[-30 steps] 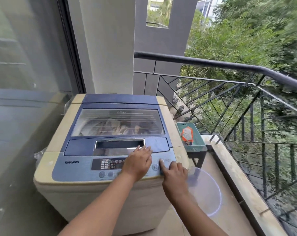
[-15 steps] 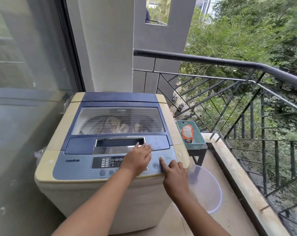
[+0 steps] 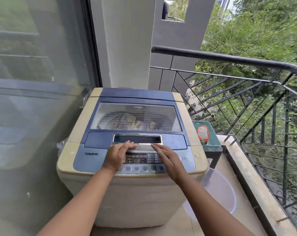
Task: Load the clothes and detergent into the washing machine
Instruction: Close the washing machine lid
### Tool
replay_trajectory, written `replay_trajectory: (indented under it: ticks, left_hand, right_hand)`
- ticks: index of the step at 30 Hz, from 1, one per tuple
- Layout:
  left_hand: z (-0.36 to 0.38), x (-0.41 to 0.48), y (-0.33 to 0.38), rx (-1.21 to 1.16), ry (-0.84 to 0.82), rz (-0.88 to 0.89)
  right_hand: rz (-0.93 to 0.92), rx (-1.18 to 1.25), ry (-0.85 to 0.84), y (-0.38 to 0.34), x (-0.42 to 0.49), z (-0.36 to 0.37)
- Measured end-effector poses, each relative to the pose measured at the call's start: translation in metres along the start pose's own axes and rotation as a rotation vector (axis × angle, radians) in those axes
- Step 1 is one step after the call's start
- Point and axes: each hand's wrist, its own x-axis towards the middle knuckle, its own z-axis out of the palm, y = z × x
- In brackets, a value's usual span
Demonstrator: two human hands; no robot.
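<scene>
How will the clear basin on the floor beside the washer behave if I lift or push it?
The basin looks like thin, see-through plastic and seems empty, so it is probably light. Such thin walls may flex if it is held by one side of the rim. On the smooth floor it would likely slide easily when pushed.

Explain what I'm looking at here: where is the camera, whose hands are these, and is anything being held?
This is one view, from a camera worn on a person's head, looking forward and down. The bare arms are that person's. The left hand and right hand reach, fingers straight, over the control panel of a top-loading washing machine; neither holds anything. Its lid is closed, with clothes visible through the window. To its right a teal basket holds an orange packet, and a clear basin sits on the floor.
</scene>
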Motion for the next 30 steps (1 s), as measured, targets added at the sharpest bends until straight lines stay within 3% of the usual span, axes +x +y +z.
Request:
replay_trajectory:
  ticks: [12,18,30]
  left_hand:
    - [-0.009,0.020,-0.001,-0.248,-0.140,-0.079]
    - [-0.005,0.031,-0.020,-0.054,-0.215,-0.048]
    - [-0.005,0.029,-0.007,-0.161,-0.194,-0.008]
  right_hand:
    - [0.221,0.566,-0.344,-0.005,0.057,0.003]
    - [0.288,0.623,-0.402,-0.001,0.066,0.001]
    - [0.250,0.561,-0.332,0.011,0.066,0.005]
